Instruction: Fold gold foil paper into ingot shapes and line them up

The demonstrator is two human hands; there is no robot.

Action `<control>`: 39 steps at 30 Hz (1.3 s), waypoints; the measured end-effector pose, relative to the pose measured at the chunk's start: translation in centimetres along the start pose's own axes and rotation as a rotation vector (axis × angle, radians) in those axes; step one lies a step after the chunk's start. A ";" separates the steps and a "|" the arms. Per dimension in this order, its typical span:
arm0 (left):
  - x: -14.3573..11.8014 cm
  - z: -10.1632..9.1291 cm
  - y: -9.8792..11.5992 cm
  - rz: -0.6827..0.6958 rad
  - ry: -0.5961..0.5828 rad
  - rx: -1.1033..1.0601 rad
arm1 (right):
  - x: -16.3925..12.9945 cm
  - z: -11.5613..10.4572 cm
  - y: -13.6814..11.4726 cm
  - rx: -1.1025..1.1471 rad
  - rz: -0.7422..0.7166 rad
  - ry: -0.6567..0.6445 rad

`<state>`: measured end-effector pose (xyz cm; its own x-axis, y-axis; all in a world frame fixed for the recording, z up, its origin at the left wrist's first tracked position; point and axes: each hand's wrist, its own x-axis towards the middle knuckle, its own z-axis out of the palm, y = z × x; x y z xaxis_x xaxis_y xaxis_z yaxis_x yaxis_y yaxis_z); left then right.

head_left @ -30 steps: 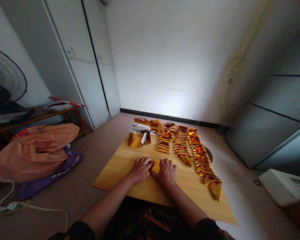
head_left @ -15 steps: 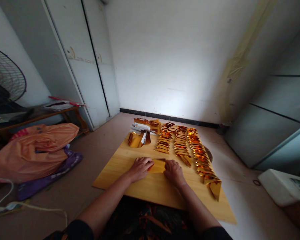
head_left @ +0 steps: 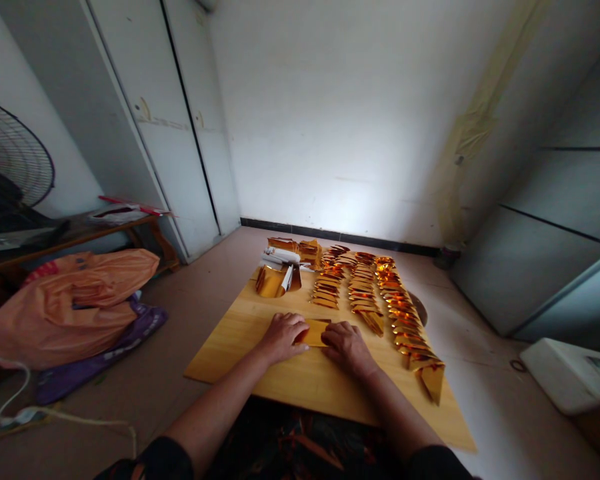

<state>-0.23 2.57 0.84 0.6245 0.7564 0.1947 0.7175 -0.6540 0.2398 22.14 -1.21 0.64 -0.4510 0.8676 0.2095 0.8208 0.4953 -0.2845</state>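
A sheet of gold foil paper (head_left: 314, 332) lies on the wooden board (head_left: 280, 383), partly folded, between my two hands. My left hand (head_left: 283, 337) is closed on its left end, the thumb toward me and the fingers curled over the far side. At the right end, my right hand (head_left: 347, 347) pinches the paper with its fingers bent. Beyond my hands, folded gold foil pieces (head_left: 364, 283) stand in several overlapping rows. A curled stack of gold sheets (head_left: 270, 281) sits on the far left part of the board, beside white paper (head_left: 281, 255).
To the left, an orange plastic bag (head_left: 75, 300) rests on a purple bag (head_left: 145, 327), near a white cable (head_left: 90, 419). A fan (head_left: 15, 157) stands on a wooden bench. On the right floor is a white box (head_left: 565, 373). Cabinets (head_left: 145, 133) line the left wall.
My right hand has shifted slightly left along the gold paper, nearer my left hand. My left thumb now shows stretched along the near edge. The view has tilted a little.
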 end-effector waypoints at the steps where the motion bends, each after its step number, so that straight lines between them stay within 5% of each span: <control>1: 0.0 -0.1 0.0 0.012 0.004 0.000 | 0.1 0.0 0.1 -0.008 -0.011 0.001; 6: 0.1 -0.1 -0.1 0.022 0.073 -0.050 | 0.6 0.1 0.7 0.025 0.009 0.021; 12: 1.1 1.5 -0.6 -0.117 0.185 -0.108 | 2.3 0.8 1.5 0.196 0.267 0.087; 19: 2.0 2.4 -0.8 -0.244 0.243 -0.228 | 4.0 1.1 -0.2 -0.008 0.499 0.091; 26: 3.1 2.3 -0.2 -0.380 0.209 -0.196 | 4.4 2.3 -0.6 -0.178 0.511 0.114; 39: 3.5 2.8 -0.2 -0.289 0.152 -0.001 | 4.7 2.9 -0.3 -0.210 0.499 0.120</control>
<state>2.73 5.33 -1.20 0.3420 0.9036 0.2580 0.8580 -0.4122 0.3064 18.75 2.86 -1.05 0.0433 0.9777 0.2055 0.9824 -0.0043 -0.1865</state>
